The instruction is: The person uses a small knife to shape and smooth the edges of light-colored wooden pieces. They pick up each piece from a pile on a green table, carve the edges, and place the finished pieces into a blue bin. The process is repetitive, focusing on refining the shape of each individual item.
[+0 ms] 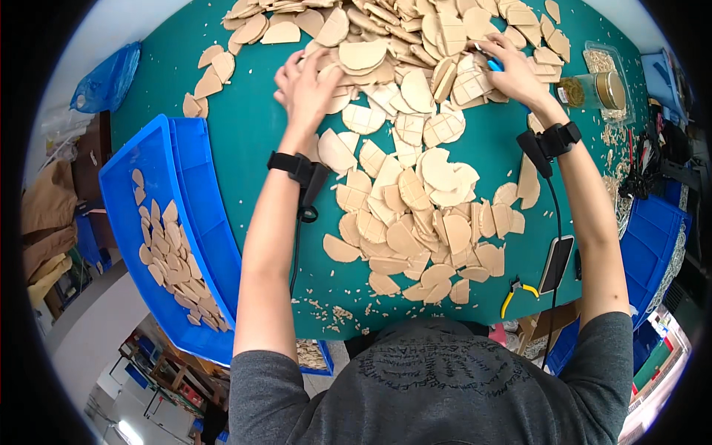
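Many tan, flat cardboard-like pieces (363, 55), mostly half-round and some scored with lines, lie in a heap at the far side of the green table. My left hand (305, 87) rests at the heap's left side, fingers apart, touching pieces with nothing gripped. At the heap's right, my right hand (513, 68) is closed round a small tool with a blue handle (495, 64); the tool's kind is mostly hidden by the fingers. Between my forearms lies a second, looser pile of the same pieces (426, 215).
A blue bin (178, 215) holding similar pieces stands at left. To the right are a clear jar with a gold lid (610, 90), a clear tray of scraps (604, 55), a phone (556, 265) and yellow-handled pliers (519, 295). Small scraps (341, 313) litter the near edge.
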